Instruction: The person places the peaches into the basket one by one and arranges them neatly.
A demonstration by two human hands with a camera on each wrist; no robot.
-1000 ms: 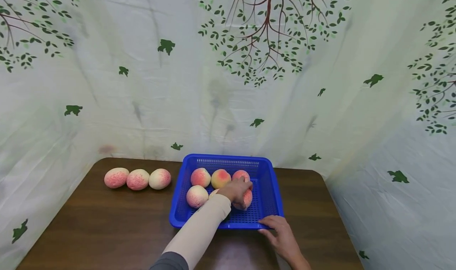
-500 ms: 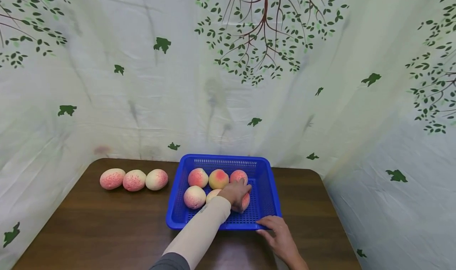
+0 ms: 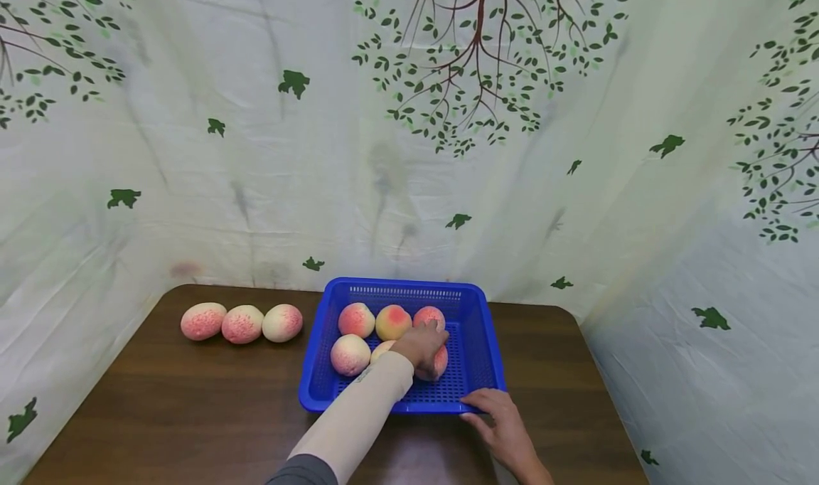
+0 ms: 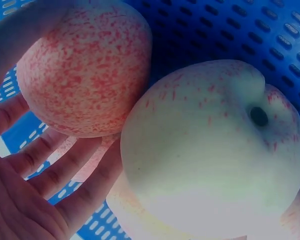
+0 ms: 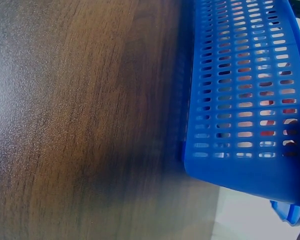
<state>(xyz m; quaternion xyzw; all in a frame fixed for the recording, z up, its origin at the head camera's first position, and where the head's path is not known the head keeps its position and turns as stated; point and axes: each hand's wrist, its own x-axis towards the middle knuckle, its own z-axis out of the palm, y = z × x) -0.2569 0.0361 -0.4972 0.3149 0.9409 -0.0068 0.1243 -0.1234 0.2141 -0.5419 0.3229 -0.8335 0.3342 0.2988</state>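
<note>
Inside a blue plastic basket (image 3: 475, 343), my left hand (image 3: 419, 346) reaches over the near row of peaches. In the left wrist view, its thumb and fingers curve round a red-speckled peach (image 4: 90, 70), seated at the right end of that row. A pale peach (image 4: 210, 145) with a dark stem hole lies right beside it. My left hand and sleeve partly cover the near row's middle peach (image 3: 382, 350). At the basket's near right corner, my right hand (image 3: 505, 424) grips the rim, fingers on top and thumb below; only a sliver of it shows in the right wrist view.
Three more peaches (image 3: 242, 324) lie in a row on the brown table (image 3: 160, 407), left of the basket. Three others (image 3: 393, 322) form the basket's back row. A pale cloth (image 3: 384, 151) printed with trees and leaves hangs behind the table.
The head view has shifted slightly. My left hand stays at the same peach, its fingers moving only a little. The right hand keeps its place on the rim.
</note>
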